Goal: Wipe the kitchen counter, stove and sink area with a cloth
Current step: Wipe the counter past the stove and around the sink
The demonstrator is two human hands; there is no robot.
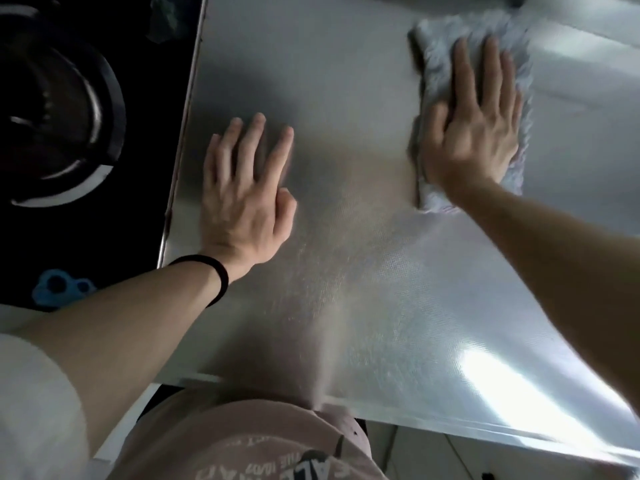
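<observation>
R hand (pixel 474 129) lay flat on the grey cloth (pixel 438 53) toward the counter's (pixel 346 306) far right part, fingers straight & slightly apart, pressing, not gripping. L hand (pixel 242 192) rested palm-down near the counter's left edge, beside the stove (pixel 69 116), fingers spread, holding nothing. Judged best: even palm pressure, overlapping strokes from far edge to front edge, w/ L hand lifted so its patch got wiped too.

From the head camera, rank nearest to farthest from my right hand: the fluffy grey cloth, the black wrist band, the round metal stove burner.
1. Fluffy grey cloth, pressed under the right hand.
2. Black wrist band, on the left arm, centre-left.
3. Round metal stove burner, far left.
</observation>
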